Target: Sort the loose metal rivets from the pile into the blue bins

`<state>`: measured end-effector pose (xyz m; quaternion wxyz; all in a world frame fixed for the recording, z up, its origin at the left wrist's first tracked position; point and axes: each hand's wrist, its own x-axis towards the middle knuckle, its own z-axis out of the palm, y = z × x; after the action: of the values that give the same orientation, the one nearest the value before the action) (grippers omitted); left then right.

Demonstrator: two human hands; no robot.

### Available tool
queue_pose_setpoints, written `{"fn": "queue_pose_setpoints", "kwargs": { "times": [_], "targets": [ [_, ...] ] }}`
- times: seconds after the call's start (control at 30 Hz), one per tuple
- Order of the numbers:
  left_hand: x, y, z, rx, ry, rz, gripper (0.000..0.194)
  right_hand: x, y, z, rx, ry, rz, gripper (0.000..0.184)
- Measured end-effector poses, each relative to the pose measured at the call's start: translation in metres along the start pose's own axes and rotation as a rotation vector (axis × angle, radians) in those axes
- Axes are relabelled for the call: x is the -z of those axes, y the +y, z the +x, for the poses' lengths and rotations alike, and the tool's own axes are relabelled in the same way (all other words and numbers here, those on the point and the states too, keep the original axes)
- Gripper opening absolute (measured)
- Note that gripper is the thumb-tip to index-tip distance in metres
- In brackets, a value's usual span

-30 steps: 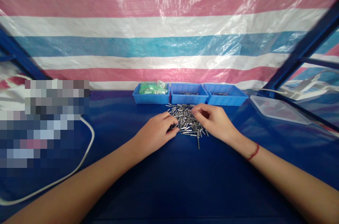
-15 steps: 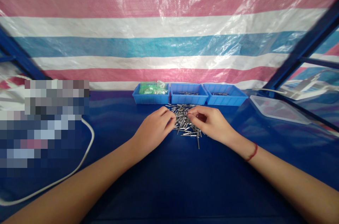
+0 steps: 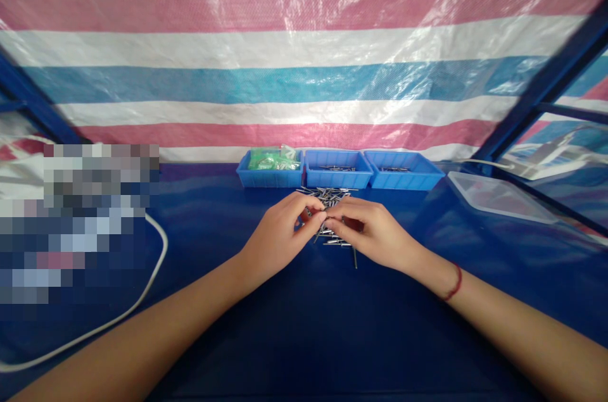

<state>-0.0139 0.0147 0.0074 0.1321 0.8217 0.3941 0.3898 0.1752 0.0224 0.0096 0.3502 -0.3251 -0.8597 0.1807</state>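
Many silvery metal pins with thicker ends, which look like pop rivets (image 3: pixel 336 240), lie in a loose pile on the dark blue table. Over the pile, my left hand (image 3: pixel 282 228) is closed, thumb and forefinger in a pinch. My right hand (image 3: pixel 375 228), with a red cord at the wrist, pinches from the other side. The fingertips of both hands meet above the middle of the pile. Whatever is between them is too small and covered to make out. One rivet (image 3: pixel 354 257) points out from the near side of the heap.
Behind the pile stand three blue bins: the left bin (image 3: pixel 269 179) holds green and clear plastic bags, the middle bin (image 3: pixel 337 180) and right bin (image 3: pixel 406 182) some metal pins. A translucent lid (image 3: pixel 498 198) lies at right. A white cable (image 3: pixel 164 240) curves along the left.
My hands were apart over the pile; the right has moved left and the left slightly right, so their fingertips now meet. The bins have stayed put.
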Motion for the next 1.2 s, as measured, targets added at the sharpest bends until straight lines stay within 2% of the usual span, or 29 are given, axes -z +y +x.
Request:
{"fn": "queue_pose_setpoints", "kwargs": {
  "times": [0.33,0.47,0.6,0.73,0.8,0.9,1.0,1.07,1.2],
  "targets": [
    [0.000,0.002,0.001,0.055,0.032,-0.064,0.006,-0.003,0.002,0.000,-0.040,-0.002,0.016,0.013],
    [0.003,0.000,0.002,0.041,0.056,-0.034,0.005,-0.002,0.005,0.000,-0.052,0.068,0.024,0.013],
    [0.007,-0.005,0.003,-0.041,0.000,0.047,0.008,0.003,-0.001,-0.001,-0.024,0.174,-0.003,0.013],
    [0.007,-0.009,0.002,-0.043,-0.058,0.081,0.011,0.008,-0.006,0.000,0.009,0.162,-0.049,0.017],
    [0.005,-0.010,0.001,-0.017,-0.059,0.106,0.015,0.013,0.000,0.002,-0.047,0.195,-0.083,0.022],
    [0.005,-0.009,0.000,0.006,-0.090,0.158,0.026,0.027,0.021,0.005,-0.233,0.404,-0.181,0.025],
    [0.007,-0.005,-0.001,-0.026,-0.209,0.240,0.017,0.049,0.049,0.005,-0.505,0.610,-0.284,0.029],
    [0.008,-0.002,-0.001,-0.060,-0.287,0.307,0.017,0.062,0.067,0.003,-0.615,0.708,-0.329,0.030],
    [0.006,0.001,-0.003,-0.074,-0.366,0.383,0.027,0.072,0.085,-0.002,-0.728,0.777,-0.275,0.041]
  ]
}}
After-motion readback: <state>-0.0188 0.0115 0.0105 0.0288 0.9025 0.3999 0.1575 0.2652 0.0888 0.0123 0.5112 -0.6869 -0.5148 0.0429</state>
